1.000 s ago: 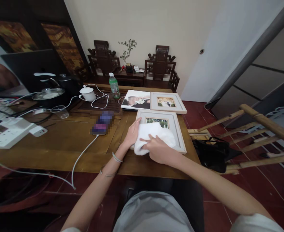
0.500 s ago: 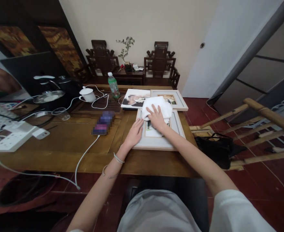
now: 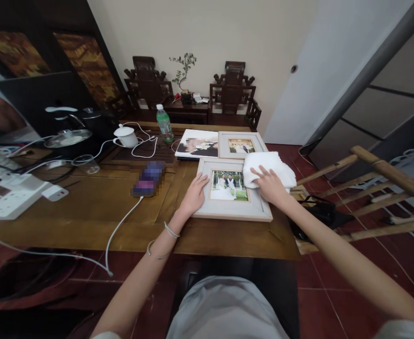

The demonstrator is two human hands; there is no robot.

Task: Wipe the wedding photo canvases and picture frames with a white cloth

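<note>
A picture frame (image 3: 224, 210) with a pale wooden rim and grey mat lies flat near the table's front edge, a photo of two people (image 3: 230, 185) in its middle. My left hand (image 3: 194, 195) rests on the frame's left side, fingers stretched out over the rim and mat. Under my right hand (image 3: 268, 187) is a folded white towel (image 3: 271, 165), pressed against the frame's right side and partly overhanging it; the fingers bear on the towel's near left part. The frame's upper right corner is hidden beneath the towel.
Behind lie a second picture frame (image 3: 241, 136) and a photo album (image 3: 197, 141). A bottle (image 3: 164, 125), lidded white cup (image 3: 126, 136), charging phone (image 3: 148, 179), plastic cup (image 3: 87, 165) and power strip (image 3: 16, 202) stand leftward on the table (image 3: 129, 230). A bamboo chair (image 3: 386, 165) is at right.
My right hand has slid the towel rightward and toward me, from the frame's upper middle to its right side, uncovering the photo. My left hand has stayed on the left side.
</note>
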